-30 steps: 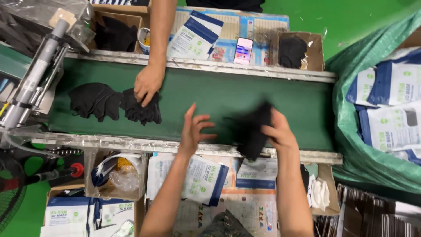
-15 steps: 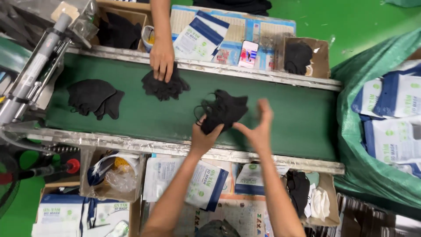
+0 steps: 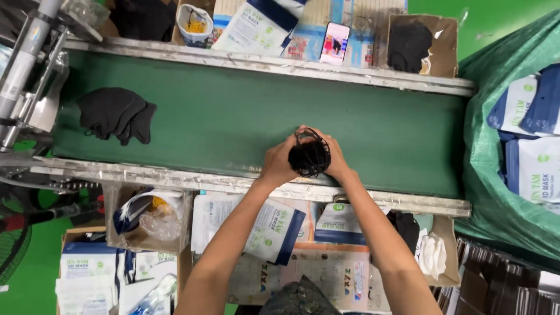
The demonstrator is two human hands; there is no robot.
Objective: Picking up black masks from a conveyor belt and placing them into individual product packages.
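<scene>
Both of my hands press together around a stack of black face masks [image 3: 309, 156] over the near part of the green conveyor belt [image 3: 233, 116]. My left hand [image 3: 279, 163] cups the stack's left side and my right hand [image 3: 335, 157] its right side. The masks' ear loops stick out on top. Another pile of black masks [image 3: 114, 114] lies on the belt at the far left, apart from my hands.
Blue-and-white mask pouches [image 3: 274, 230] lie below the belt's near rail. A green sack [image 3: 519, 151] with more pouches stands at the right. Across the belt are a phone [image 3: 335, 44], a cardboard box of black masks [image 3: 411, 44] and a cup [image 3: 195, 23].
I have gathered the loose black masks into a tight stack between both hands. The other person's hand and the masks under it have left the belt's far side; the left pile moved left.
</scene>
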